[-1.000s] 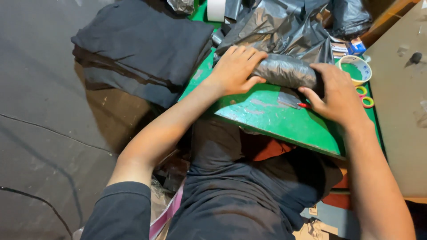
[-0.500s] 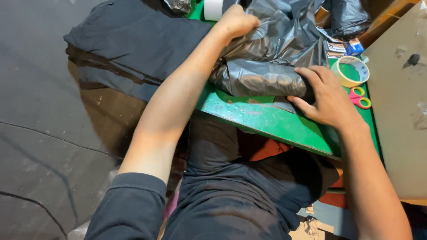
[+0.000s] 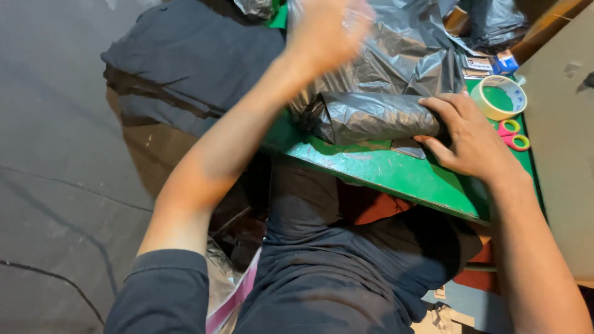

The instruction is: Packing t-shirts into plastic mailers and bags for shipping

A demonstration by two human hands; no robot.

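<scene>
Right hand presses flat on rolled grey plastic-wrapped bundle, green table, frame centre. Looks light, soft, slippery; best gripped around the ends. Left hand blurred, grip unclear.

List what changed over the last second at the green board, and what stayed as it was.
The left hand let go of the rolled grey plastic bundle and lifted up and away toward the loose plastic sheet; it is blurred now. The right hand stayed pressed on the bundle's right end. The tape roll and the green board kept their places.
</scene>
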